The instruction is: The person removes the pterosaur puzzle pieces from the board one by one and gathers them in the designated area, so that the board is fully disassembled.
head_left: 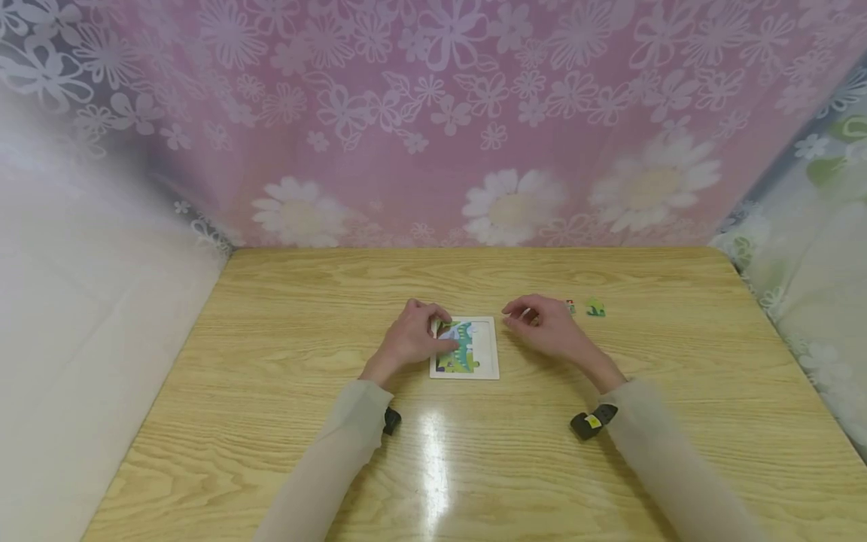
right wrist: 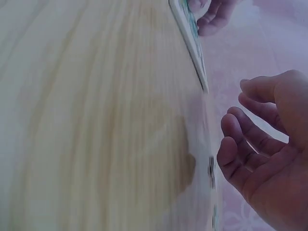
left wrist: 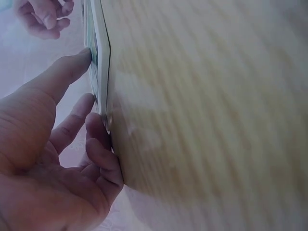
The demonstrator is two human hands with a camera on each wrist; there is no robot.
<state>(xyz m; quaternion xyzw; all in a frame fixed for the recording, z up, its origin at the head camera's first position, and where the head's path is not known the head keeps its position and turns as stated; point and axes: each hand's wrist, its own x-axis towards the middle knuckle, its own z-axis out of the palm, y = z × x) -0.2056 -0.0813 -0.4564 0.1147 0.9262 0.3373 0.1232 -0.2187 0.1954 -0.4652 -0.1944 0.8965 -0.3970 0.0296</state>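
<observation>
A square jigsaw puzzle (head_left: pixel 463 350) in a white frame lies on the table, its picture showing a teal dinosaur on green. Pieces cover its left and middle part; a white strip of backing shows on the right. My left hand (head_left: pixel 415 336) holds it at the left side, thumb (left wrist: pixel 77 65) on the picture, fingers bent about the frame's edge. Just right of the frame, my right hand (head_left: pixel 545 327) hovers with loosely bent fingers. In the right wrist view nothing shows between the fingers of that right hand (right wrist: pixel 274 139).
Beyond my right hand lie a green puzzle piece (head_left: pixel 596 306) and a red and white piece (head_left: pixel 570 306), the latter partly hidden by the hand. The wooden table (head_left: pixel 305 324) meets a pink flowered curtain (head_left: pixel 406 150) at the back.
</observation>
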